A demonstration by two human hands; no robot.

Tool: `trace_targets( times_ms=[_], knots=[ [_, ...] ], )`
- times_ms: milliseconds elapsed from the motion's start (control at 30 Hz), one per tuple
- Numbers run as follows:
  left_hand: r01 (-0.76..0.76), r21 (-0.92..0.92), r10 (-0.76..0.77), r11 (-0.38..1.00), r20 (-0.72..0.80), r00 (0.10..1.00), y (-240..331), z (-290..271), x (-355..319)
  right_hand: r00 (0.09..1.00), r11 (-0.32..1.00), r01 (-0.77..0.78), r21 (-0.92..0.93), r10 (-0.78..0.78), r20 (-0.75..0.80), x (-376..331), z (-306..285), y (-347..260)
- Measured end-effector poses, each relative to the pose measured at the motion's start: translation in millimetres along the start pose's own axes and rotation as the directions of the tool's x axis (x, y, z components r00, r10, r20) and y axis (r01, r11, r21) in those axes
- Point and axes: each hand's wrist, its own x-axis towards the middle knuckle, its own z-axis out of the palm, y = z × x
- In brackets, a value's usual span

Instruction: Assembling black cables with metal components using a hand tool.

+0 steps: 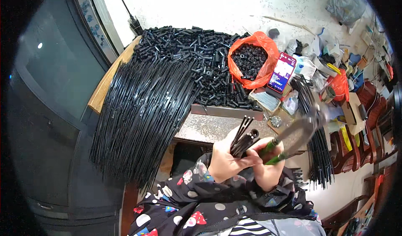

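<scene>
My left hand (228,160) is closed round a small bundle of thin black rods (241,146), whose light-coloured tips point up and away from me. A wider black tube with an open end stands among them. Close beside it, my right hand (268,173) grips a pliers-like tool (274,146) by its green handles. The tool's metal end, angled up to the right, is smeared by motion, so its exact kind is unclear. The fingers of both hands nearly meet under the bundle.
Many short black tubes (180,45) heap on the table, beside a wide spread of long black rods (138,110). An orange plastic bag (261,41) holds more small black parts. A phone (282,73) lies beside it. Further rods (320,156) hang at the right, near chairs (368,123).
</scene>
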Motion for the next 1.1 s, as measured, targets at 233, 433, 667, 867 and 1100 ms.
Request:
trace_targets(
  times_ms=[233, 433, 667, 867, 1100],
  knots=[
    [-0.149, 0.201, 0.164, 0.968, -0.062, 0.985, 4, -2, 2, 0.998, 0.993, -0.004, 0.115, 0.012, -0.069, -5, 4, 3],
    [-0.123, 0.184, 0.14, 0.975, -0.082, 0.987, -1, 0, 5, 0.998, 0.998, -0.038, 0.043, 0.04, -0.038, -1, 0, 3],
    [-0.072, 0.193, 0.094, 0.978, -0.105, 0.99, -6, 4, 8, 0.997, 0.997, 0.076, -0.031, -0.077, -0.029, 3, -7, 10],
    [-0.095, 0.305, 0.115, 0.948, -0.049, 0.992, 5, 9, 15, 0.912, 0.713, 0.372, -0.594, -0.399, 0.092, 6, -14, 13],
    [-0.075, 0.06, 0.08, 0.995, -0.082, 0.993, -18, -4, 8, 0.992, 0.992, 0.117, -0.035, -0.118, -0.04, -6, -3, 26]
  ],
)
